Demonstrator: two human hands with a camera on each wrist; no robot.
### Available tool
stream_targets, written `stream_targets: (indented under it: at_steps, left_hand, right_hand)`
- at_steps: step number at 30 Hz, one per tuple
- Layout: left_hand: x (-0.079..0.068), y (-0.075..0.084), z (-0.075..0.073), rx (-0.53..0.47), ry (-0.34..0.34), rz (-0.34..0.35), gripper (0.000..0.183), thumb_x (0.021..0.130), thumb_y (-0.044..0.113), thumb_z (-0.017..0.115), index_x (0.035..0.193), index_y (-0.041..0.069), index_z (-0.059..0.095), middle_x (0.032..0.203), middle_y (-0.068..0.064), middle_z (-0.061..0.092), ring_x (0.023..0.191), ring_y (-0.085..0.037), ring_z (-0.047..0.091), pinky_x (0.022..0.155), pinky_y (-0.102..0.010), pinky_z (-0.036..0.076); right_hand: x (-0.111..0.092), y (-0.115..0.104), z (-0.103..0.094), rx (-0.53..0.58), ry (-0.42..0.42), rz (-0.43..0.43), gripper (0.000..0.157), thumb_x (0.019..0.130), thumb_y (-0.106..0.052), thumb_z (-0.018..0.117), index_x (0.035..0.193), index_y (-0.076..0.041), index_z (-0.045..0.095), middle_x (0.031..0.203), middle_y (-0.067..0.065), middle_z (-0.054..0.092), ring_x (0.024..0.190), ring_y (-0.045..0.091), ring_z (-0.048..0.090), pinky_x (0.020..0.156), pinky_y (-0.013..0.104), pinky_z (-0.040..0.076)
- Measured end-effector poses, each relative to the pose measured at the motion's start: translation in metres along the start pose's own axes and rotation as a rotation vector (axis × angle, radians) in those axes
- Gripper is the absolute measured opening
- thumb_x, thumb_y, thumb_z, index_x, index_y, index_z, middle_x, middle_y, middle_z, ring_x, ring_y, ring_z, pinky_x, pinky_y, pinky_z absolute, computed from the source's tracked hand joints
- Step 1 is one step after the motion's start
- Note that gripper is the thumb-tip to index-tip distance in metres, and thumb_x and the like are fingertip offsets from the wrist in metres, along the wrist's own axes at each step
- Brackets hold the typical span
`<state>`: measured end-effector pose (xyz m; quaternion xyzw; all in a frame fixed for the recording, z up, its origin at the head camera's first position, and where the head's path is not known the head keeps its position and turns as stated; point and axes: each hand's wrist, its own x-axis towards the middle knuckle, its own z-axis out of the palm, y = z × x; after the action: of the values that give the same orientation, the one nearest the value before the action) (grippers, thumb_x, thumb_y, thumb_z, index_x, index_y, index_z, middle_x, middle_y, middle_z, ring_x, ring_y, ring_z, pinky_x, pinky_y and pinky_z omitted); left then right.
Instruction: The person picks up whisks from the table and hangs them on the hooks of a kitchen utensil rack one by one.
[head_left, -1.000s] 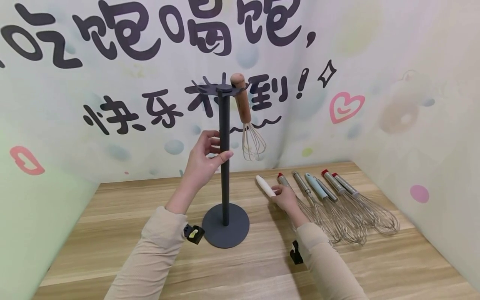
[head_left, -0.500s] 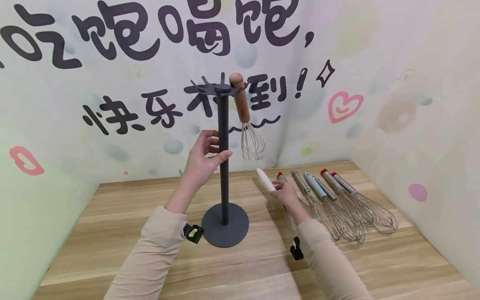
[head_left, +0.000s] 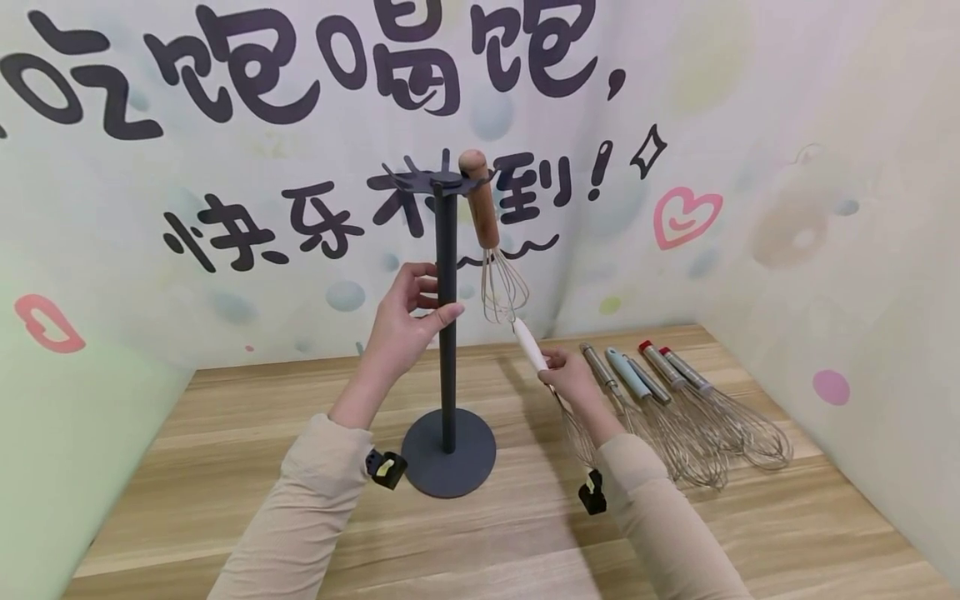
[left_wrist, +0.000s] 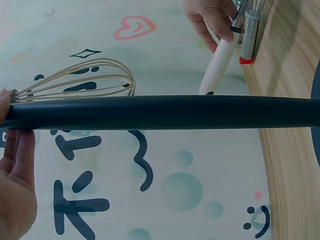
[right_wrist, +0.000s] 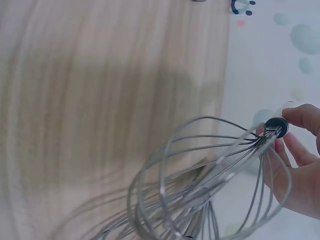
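Note:
My left hand (head_left: 405,321) grips the upright pole of a dark grey utensil stand (head_left: 447,367), thumb in front and fingers behind. From the stand's hooked top hangs a whisk with a wooden handle (head_left: 483,212). My right hand (head_left: 572,379) pinches a white-handled whisk (head_left: 529,345) near the lower end of its handle, to the right of the pole. This whisk is tilted, handle end up and left, wires down towards me. In the right wrist view its black collar (right_wrist: 276,128) shows by the fingertips, wire loops in front.
Several more whisks lie side by side on the wooden table (head_left: 247,483) at the right, among them one with a light blue handle (head_left: 628,373) and ones with red-tipped metal handles (head_left: 662,364). A printed wall cloth (head_left: 300,308) stands behind the table.
The right hand has raised the white-handled whisk from the table, its handle end now higher, near the hanging whisk's wires. The left hand keeps its hold on the pole.

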<state>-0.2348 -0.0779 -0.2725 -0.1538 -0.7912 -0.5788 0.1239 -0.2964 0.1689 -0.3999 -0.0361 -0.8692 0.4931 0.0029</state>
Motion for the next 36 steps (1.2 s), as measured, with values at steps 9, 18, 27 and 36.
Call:
stream_targets:
  at_steps: [9,18,27,36]
  left_hand:
    - [0.000,0.000,0.001,0.006,-0.004,0.005,0.048,0.087,0.015,0.069,0.127,0.010,0.044,0.116,-0.015,0.062,0.100,-0.027,0.060,0.078,-0.030,0.052]
    - [-0.002,0.000,0.000,0.005,-0.006,-0.002,0.048,0.088,0.017,0.069,0.128,0.011,0.044,0.116,-0.014,0.062,0.100,-0.027,0.060,0.078,-0.032,0.053]
    - [-0.002,-0.001,0.000,0.001,-0.008,0.006,0.047,0.088,0.017,0.069,0.128,0.010,0.044,0.116,-0.015,0.062,0.100,-0.027,0.060,0.077,-0.030,0.052]
    - [-0.002,-0.001,-0.001,0.002,0.003,0.014,0.047,0.088,0.017,0.069,0.128,0.011,0.044,0.117,-0.014,0.062,0.100,-0.027,0.060,0.077,-0.030,0.053]
  right_hand:
    - [0.003,-0.003,-0.007,0.099,0.027,0.010,0.045,0.083,0.006,0.057,0.128,0.009,0.055,0.094,0.012,0.060,0.075,0.010,0.052,0.058,0.015,0.044]
    - [-0.001,-0.014,-0.016,0.067,-0.002,0.024,0.046,0.089,0.000,0.055,0.133,0.008,0.049,0.121,0.026,0.059,0.090,0.020,0.061,0.071,0.019,0.049]
    - [-0.008,-0.034,-0.030,0.155,-0.039,-0.002,0.051,0.091,0.002,0.053,0.140,0.004,0.040,0.132,0.032,0.052,0.101,0.031,0.064,0.090,0.038,0.055]
    - [-0.006,-0.047,-0.045,0.232,-0.021,-0.018,0.053,0.089,0.001,0.055,0.139,0.002,0.038,0.128,0.026,0.050,0.099,0.021,0.058,0.094,0.033,0.052]
